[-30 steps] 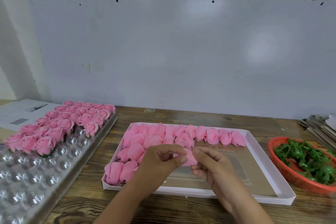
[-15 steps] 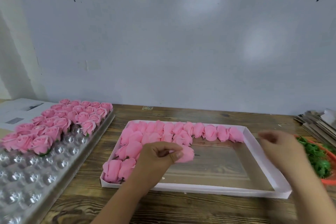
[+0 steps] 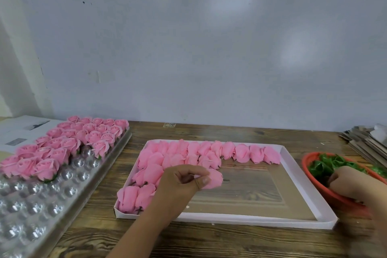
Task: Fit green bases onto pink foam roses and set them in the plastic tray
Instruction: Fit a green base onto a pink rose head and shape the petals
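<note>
Pink foam rose (image 3: 211,180) pinched in my left hand (image 3: 181,182), stem end pointing right | green bases (image 3: 326,164) lie right | right hand (image 3: 354,184) nearer, in the red basket (image 3: 310,158), grip unclear.

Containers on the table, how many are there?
3: the clear plastic tray on the left, the white box in the middle, and the red basket on the right, partly cut off by the frame edge.

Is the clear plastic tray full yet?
No. Finished roses fill only the far part of the plastic tray; its near cups sit empty.
</note>
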